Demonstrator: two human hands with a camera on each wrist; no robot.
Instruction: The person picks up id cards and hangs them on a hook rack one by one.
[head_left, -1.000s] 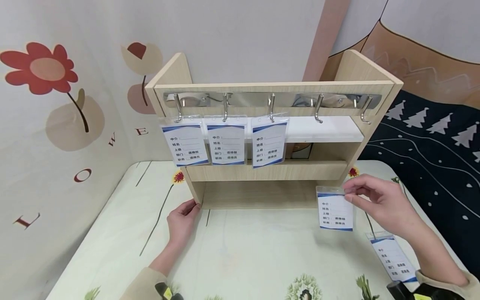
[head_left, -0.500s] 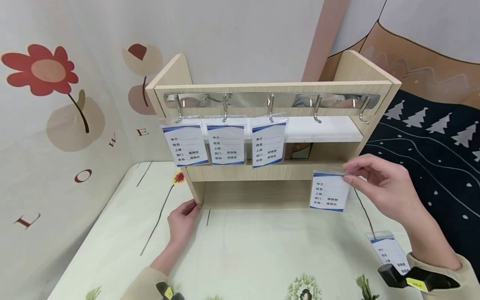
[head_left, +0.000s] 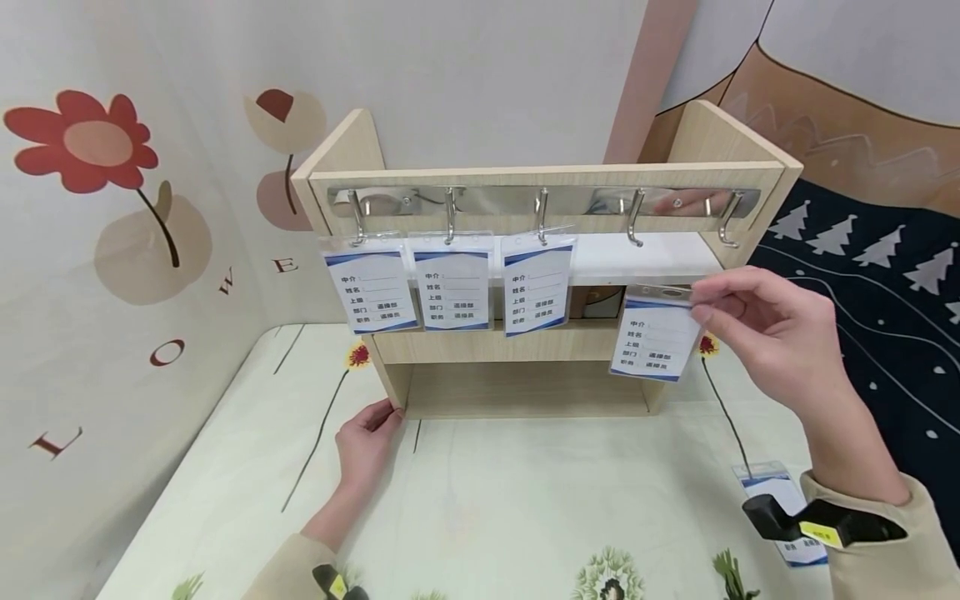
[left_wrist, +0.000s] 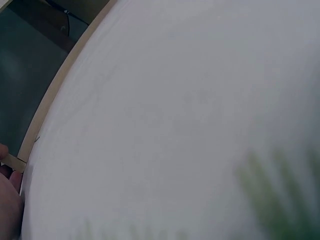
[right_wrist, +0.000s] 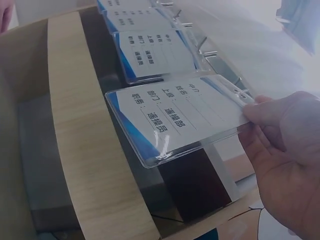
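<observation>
My right hand [head_left: 783, 337] pinches a clear plastic name badge [head_left: 654, 337] with white and blue card by its upper right corner. The badge hangs slightly tilted in front of the wooden shelf [head_left: 495, 343], below the fourth metal hook [head_left: 635, 218] and apart from it. In the right wrist view thumb and fingers grip the badge [right_wrist: 172, 117] beside its slotted edge. My left hand [head_left: 365, 442] holds the shelf's lower left corner between thumb and fingers; only part of it shows in the left wrist view. Three like badges [head_left: 452, 287] hang from the left hooks.
Another badge [head_left: 776, 492] lies on the table at right, partly covered by the right wrist's camera. The fifth hook [head_left: 729, 221] at the right end carries nothing. A pale flowered cloth [head_left: 510, 500] covers the table, and a printed curtain [head_left: 187, 350] stands at left.
My right hand has lifted the badge upward and a little left, from low beside the shelf to just under the hooks. The left hand has stayed at the shelf corner.
</observation>
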